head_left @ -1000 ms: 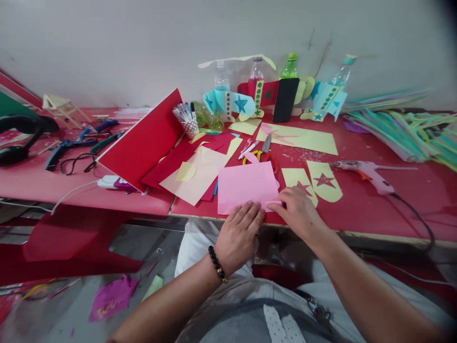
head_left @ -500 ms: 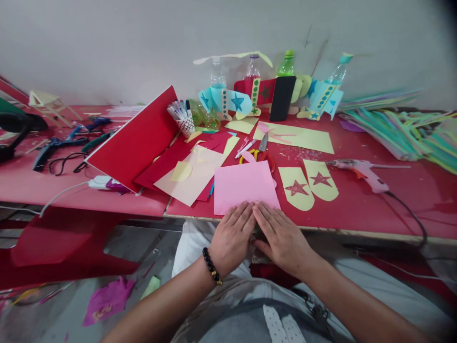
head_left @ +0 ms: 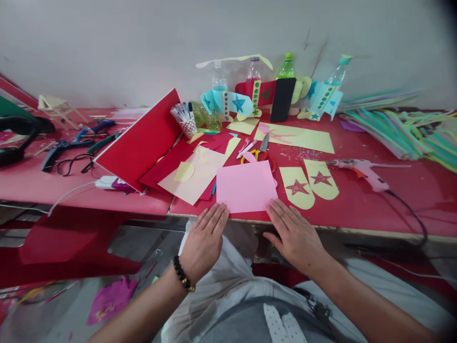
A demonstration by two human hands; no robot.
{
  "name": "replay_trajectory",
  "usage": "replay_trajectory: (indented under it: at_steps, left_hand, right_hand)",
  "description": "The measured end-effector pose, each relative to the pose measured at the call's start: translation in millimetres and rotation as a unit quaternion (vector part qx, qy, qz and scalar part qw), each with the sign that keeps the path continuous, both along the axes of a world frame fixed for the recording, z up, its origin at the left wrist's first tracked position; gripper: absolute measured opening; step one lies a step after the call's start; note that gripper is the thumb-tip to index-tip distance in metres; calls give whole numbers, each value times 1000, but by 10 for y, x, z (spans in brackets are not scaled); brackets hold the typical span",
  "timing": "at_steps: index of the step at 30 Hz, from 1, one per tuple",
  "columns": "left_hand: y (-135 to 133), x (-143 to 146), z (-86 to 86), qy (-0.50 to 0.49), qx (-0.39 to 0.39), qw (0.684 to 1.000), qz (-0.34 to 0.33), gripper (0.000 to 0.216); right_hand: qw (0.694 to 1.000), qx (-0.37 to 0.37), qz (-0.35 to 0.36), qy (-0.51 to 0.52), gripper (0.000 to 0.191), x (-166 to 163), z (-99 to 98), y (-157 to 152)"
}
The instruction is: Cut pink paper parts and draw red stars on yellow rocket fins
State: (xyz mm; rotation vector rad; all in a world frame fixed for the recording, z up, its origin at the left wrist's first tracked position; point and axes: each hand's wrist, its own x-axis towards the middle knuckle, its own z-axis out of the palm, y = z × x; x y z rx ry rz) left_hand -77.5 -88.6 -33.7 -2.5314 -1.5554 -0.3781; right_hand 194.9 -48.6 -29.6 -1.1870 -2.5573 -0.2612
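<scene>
A folded pink paper sheet (head_left: 245, 186) lies at the near edge of the red table (head_left: 357, 205). My left hand (head_left: 206, 239) is flat with fingers stretched out, its fingertips at the sheet's near left corner. My right hand (head_left: 293, 231) is also flat and open, fingertips touching the sheet's near right corner. Neither hand holds anything. A beaded bracelet (head_left: 183, 273) sits on my left wrist.
Two yellow cut-outs with red stars (head_left: 309, 183) lie right of the sheet, a pink glue gun (head_left: 360, 169) beyond them. Scissors (head_left: 262, 148), red card (head_left: 143, 138), cream paper (head_left: 194, 174), a marker cup (head_left: 187, 123) and decorated bottles (head_left: 271, 90) crowd the back.
My hands were pressed together on the sheet's near edge; they have slid apart along it to its two near corners. Earlier the right hand was at the right corner.
</scene>
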Motion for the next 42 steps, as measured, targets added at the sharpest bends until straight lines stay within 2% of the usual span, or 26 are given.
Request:
replay_trajectory:
  at_steps: [16, 25, 28, 31, 34, 38, 42]
  left_hand:
    - [10, -74, -18, 4, 5, 1000, -1, 55]
    - [85, -56, -38, -62, 68, 995, -36, 43]
    - [97, -53, -6, -94, 92, 990, -53, 34]
    - [122, -5, 54, -148, 99, 983, -43, 21]
    - [176, 110, 135, -160, 61, 985, -12, 26]
    - [257, 309, 257, -119, -19, 993, 8, 41]
    - [311, 445, 361, -104, -76, 991, 24, 39]
  right_hand:
    - [998, 11, -63, 25, 53, 82, -53, -46]
    - [997, -45, -61, 22, 54, 135, 15, -65]
    - [997, -47, -54, 30, 52, 177, 21, -69]
    - [997, -40, -45, 45, 50, 210, 11, -76]
    - [997, -33, -39, 56, 48, 228, -6, -85]
    - [996, -32, -33, 73, 45, 241, -17, -89]
    - [995, -43, -30, 88, 46, 250, -16, -81]
